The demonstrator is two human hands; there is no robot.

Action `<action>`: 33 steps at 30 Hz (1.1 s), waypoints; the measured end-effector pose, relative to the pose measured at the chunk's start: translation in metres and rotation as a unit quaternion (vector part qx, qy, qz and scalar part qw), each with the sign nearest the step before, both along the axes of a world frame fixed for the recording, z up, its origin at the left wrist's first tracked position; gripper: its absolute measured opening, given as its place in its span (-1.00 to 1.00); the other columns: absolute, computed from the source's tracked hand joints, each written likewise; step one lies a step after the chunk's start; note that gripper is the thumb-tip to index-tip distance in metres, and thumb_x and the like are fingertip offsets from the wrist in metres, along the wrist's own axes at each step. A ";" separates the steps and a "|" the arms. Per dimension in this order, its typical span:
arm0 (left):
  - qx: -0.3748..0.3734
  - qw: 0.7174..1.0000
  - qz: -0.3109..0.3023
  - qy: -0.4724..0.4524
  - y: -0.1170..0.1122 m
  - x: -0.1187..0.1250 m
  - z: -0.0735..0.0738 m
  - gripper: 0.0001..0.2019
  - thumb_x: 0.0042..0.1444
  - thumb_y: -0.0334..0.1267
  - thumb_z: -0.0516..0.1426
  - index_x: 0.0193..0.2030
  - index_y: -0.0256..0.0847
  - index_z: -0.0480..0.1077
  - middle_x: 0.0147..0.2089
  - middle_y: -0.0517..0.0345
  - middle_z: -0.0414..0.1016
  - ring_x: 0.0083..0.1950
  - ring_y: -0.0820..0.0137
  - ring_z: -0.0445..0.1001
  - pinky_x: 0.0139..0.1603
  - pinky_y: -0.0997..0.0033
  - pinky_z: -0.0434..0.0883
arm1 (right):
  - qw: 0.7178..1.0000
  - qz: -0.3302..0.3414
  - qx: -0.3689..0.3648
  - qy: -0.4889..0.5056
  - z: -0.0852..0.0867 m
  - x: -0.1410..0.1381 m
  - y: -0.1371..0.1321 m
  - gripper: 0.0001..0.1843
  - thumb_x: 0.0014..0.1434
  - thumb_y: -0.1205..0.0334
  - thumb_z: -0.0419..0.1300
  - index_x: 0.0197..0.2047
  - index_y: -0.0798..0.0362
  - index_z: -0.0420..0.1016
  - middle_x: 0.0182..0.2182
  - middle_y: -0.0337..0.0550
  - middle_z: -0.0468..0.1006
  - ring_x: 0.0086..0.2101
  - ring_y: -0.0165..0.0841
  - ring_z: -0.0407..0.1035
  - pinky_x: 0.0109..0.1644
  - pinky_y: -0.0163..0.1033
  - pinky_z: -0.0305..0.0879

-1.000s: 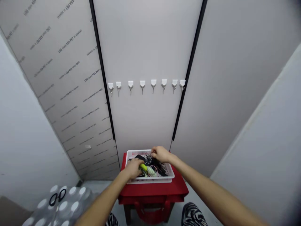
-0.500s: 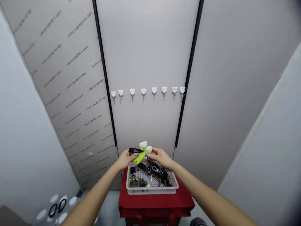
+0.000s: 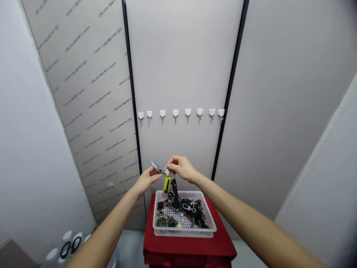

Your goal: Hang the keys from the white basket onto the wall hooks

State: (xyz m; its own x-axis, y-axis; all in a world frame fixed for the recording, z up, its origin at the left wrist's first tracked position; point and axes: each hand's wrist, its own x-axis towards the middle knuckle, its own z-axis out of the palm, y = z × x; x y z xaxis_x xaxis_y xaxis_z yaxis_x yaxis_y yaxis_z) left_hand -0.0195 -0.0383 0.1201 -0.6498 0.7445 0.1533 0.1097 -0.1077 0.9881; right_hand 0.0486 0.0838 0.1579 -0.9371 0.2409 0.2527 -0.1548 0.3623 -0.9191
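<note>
My right hand (image 3: 182, 168) is closed in a pinch on the top of a keychain with a lime-green fob (image 3: 167, 183), which hangs above the white basket (image 3: 184, 232). A black key piece (image 3: 174, 190) dangles beside the fob. My left hand (image 3: 146, 179) is closed on a dark tag (image 3: 154, 165) joined to the same bunch. The basket holds several dark keys and keychains (image 3: 187, 208). Above, a row of several white wall hooks (image 3: 181, 113) is fixed to the white panel.
The basket rests on a red-covered stand (image 3: 189, 249) against the wall. Black vertical strips (image 3: 131, 89) divide the wall panels. A polka-dot item with black scissors (image 3: 67, 248) lies at lower left.
Both hands have risen from the basket with the green keychain. It now hangs upright from my right hand, with a black key trailing below.
</note>
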 end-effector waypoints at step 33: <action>0.056 0.992 0.097 -0.053 -0.036 -0.033 0.019 -0.60 -0.39 -0.33 0.16 -0.29 -0.24 0.22 -0.45 0.18 0.36 -0.44 0.47 0.32 -0.40 0.48 0.23 | 0.994 0.016 -0.100 -0.051 0.007 -0.035 -0.007 -0.89 -0.18 0.27 0.03 -0.52 0.14 0.28 -0.74 -0.31 0.32 -0.76 -0.60 0.11 -0.70 -0.46 -0.02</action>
State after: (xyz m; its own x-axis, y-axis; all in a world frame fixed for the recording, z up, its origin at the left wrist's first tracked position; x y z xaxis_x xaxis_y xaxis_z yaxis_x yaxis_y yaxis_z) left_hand -0.0524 -0.0741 0.1392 -0.7964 0.5856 0.1510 0.0355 -0.2040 0.9783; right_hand 0.0135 0.0771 0.1652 -0.9633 0.2464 0.1064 -0.0657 0.1678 -0.9836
